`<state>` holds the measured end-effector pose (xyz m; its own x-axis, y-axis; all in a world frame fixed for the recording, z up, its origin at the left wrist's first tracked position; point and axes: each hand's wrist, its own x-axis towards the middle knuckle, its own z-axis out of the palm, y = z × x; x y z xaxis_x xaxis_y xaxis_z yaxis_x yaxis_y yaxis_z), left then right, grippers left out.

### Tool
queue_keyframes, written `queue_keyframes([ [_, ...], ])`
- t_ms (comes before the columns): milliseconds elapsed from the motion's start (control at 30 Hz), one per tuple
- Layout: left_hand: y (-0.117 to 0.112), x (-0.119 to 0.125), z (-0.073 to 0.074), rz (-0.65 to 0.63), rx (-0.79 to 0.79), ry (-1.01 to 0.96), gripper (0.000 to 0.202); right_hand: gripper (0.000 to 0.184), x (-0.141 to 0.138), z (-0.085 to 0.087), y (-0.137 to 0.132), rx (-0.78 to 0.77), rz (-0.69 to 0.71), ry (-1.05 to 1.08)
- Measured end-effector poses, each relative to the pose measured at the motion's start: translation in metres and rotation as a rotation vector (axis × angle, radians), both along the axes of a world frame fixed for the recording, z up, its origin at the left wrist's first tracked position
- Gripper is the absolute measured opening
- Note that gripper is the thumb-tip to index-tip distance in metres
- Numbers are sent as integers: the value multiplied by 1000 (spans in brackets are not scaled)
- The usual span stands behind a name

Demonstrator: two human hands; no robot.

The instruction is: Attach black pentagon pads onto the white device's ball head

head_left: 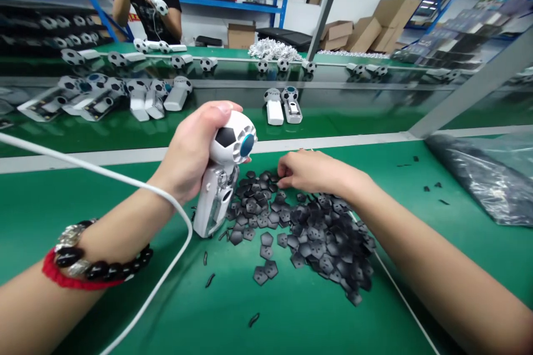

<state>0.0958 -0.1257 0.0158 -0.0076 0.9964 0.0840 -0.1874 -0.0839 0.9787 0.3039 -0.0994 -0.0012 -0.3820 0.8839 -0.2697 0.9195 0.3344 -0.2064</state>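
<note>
Our left hand (189, 152) grips the ball-shaped head of a white handheld fan (216, 202), its foot on the green counter (291, 321). Our right hand (310, 172) curls, fingertips down, on the pile of black pentagon pieces (316, 238) beside it. We judge it is picking one, which needs a fine pinch. Whether it holds a piece is hidden.

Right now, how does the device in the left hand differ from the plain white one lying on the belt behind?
The held device stands upright, gripped by the left hand; the belt device lies flat, untouched. The held device's handle looks open, inner parts showing; the belt device's handle is plain white. Both have football-patterned heads.
</note>
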Motion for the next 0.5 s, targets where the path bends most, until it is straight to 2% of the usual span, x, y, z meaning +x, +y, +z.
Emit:
queue_keyframes([
  [33,1,0,0,-18,-15,3,54,4,0,-2,0,-25,6,19],
  [133,1,2,-2,-120,-41,2,62,10,3,-6,7,-90,37,99],
  [200,1,4,-4,-171,-41,8,64,9,5,-5,13,-60,32,252],
  [267,1,6,-5,-175,-32,19,66,6,4,2,14,65,4,521],
  [400,-1,6,-6,-174,-34,34,69,14,-10,23,-7,481,-33,1058],
  [500,-2,4,-7,-201,9,59,64,13,-22,30,-30,666,16,1100],
])
